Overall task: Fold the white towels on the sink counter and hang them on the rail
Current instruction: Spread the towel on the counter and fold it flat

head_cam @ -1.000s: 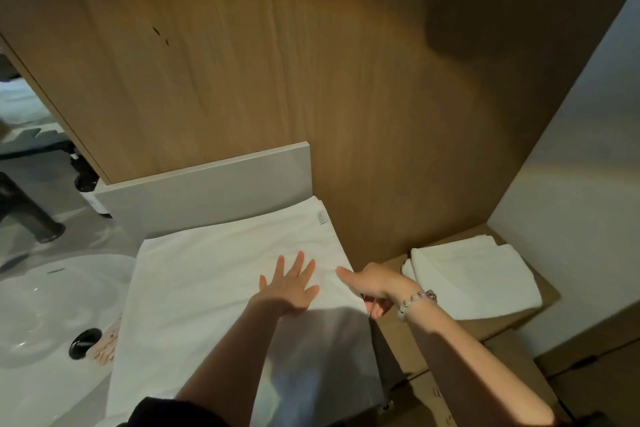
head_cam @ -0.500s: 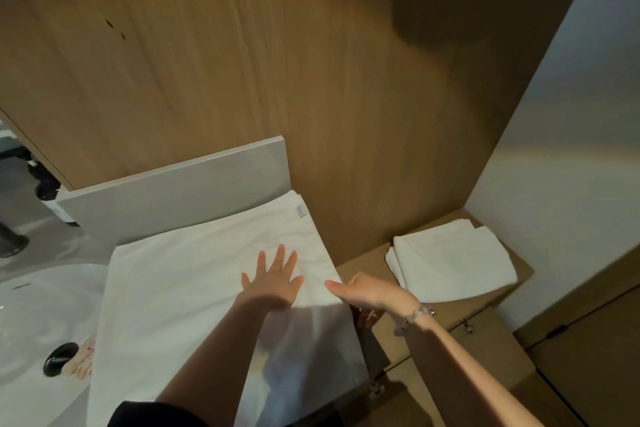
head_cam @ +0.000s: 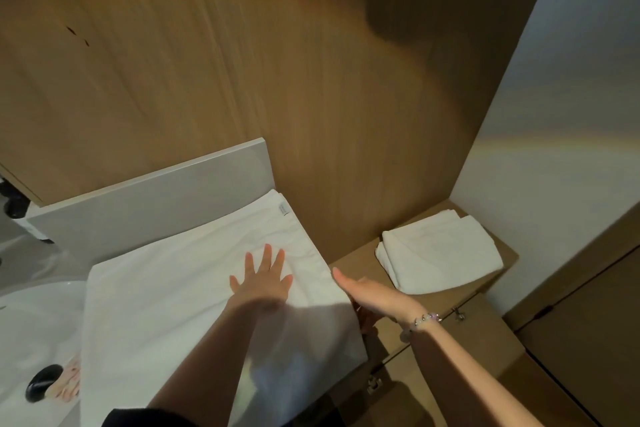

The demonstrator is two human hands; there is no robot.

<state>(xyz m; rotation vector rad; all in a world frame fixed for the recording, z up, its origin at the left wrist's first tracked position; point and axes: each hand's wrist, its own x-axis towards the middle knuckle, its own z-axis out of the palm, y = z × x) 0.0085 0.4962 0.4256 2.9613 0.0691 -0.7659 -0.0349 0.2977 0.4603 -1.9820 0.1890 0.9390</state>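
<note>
Hands barely shifted since earlier frame. Left hand [head_cam: 263, 282] flat, fingers spread, pins white towel [head_cam: 166, 305] beside washbasin [head_cam: 31, 315]. Right hand [head_cam: 374, 298] pinches towel's right edge, likely squaring it for folding.

The spread towel [head_cam: 166, 305] lies on the sink counter, its far edge against the backsplash panel [head_cam: 156, 204], which stands before the wood wall [head_cam: 242, 62]. Its left edge overlaps the sink basin [head_cam: 38, 315], and the drain stopper [head_cam: 45, 382] sits in the basin just left of the towel. The left hand [head_cam: 263, 282] rests flat on the towel near its right edge. The right hand [head_cam: 374, 295] is at that edge, thumb on top and fingers beneath; whether it grips is unclear. Further right, on a lower cabinet top [head_cam: 356, 263], lies a folded towel [head_cam: 440, 255], in the corner between the wood wall and the side wall [head_cam: 554, 149].
</note>
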